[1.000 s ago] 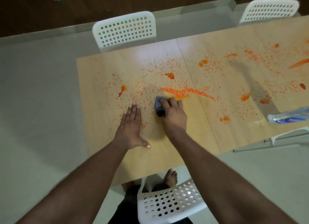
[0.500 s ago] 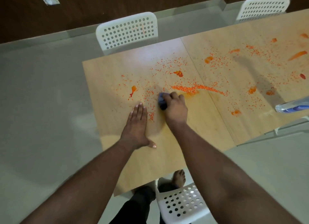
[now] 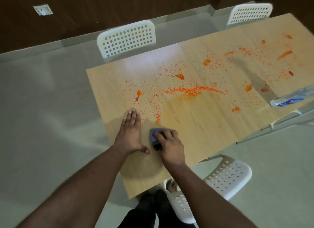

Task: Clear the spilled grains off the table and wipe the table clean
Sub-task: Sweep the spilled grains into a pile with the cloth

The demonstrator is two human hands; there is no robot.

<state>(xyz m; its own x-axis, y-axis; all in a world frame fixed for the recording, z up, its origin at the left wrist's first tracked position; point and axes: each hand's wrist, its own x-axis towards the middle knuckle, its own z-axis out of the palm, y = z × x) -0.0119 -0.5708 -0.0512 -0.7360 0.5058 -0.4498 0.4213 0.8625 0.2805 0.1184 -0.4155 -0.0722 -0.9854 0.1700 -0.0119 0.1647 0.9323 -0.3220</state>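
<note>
Wooden counter (image 3: 195, 125) stretches ahead of me, strewn with orange grains (image 3: 192, 90). Their thickest band runs left to right, beyond both hands and up to the right. My right hand (image 3: 169, 145) grips the blue cloth (image 3: 153, 134) and sits nearer that band; my left hand (image 3: 130, 134) lies flat, fingers straight, beside the nearest scatter.
</note>
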